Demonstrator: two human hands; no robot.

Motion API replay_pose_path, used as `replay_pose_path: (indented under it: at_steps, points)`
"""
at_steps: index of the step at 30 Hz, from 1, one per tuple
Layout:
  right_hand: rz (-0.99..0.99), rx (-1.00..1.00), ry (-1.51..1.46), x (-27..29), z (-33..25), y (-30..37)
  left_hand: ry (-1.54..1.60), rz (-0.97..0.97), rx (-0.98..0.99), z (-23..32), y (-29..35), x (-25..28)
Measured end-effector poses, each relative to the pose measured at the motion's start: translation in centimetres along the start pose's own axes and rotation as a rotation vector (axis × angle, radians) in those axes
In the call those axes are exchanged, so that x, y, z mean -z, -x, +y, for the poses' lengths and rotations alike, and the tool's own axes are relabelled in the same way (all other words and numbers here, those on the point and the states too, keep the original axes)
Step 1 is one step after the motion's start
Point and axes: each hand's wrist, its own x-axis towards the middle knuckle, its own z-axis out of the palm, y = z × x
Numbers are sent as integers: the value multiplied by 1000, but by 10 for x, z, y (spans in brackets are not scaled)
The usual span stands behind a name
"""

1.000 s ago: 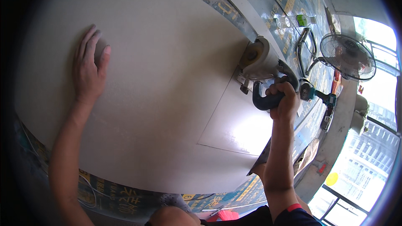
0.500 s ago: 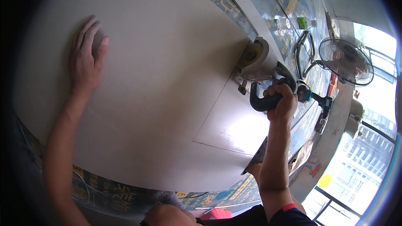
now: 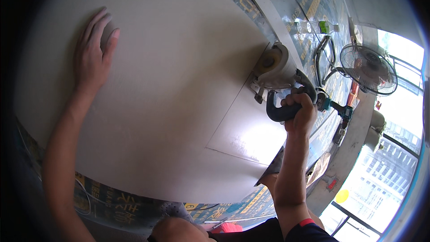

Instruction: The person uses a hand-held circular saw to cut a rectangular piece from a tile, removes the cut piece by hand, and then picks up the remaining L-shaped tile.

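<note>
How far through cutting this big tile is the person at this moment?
Done: a thin cut line marks one side of a rectangular corner piece. In hand: the right hand grips the cutting tool at the large pale tile far edge, on the second line, while the left hand lies flat on the tile. Left: the corner piece has not dropped away; cut depth cannot be judged.

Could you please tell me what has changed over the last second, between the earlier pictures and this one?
Little has visibly changed. The right hand keeps its grip on the handle of the power cutter at the cut line near the far edge of the large pale board; any advance along the line is too slight to tell. The left hand stays flat on the board. The fan stands where it was.
</note>
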Motion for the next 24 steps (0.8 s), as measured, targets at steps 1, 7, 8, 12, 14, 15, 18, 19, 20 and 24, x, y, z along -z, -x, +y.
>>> replay_pose_path:
  at_steps: [1,7,8,12,14,15,18,19,20,24]
  points:
    - [-2,0,1,1,1,0,-1,37,-12,1,0,0]
    - [-14,2,-6,1,3,1,36,-8,38,-4,3,-1]
    - [-16,0,-2,2,4,1,36,-7,41,-4,4,-1]
    - [-22,24,-10,2,7,4,41,7,59,-4,6,-4]
    - [-25,26,-11,1,8,7,35,20,59,-7,8,-4]
    - [-26,26,-13,1,8,9,38,25,62,-8,10,-4]
    - [-34,25,-22,2,7,8,25,26,60,-6,3,-4]
    - [-35,27,-21,2,8,8,17,31,63,-7,4,-4]
    - [-23,27,-5,3,8,9,17,33,64,-5,4,-4]
    - [-10,38,1,2,10,13,24,93,61,0,4,-2]
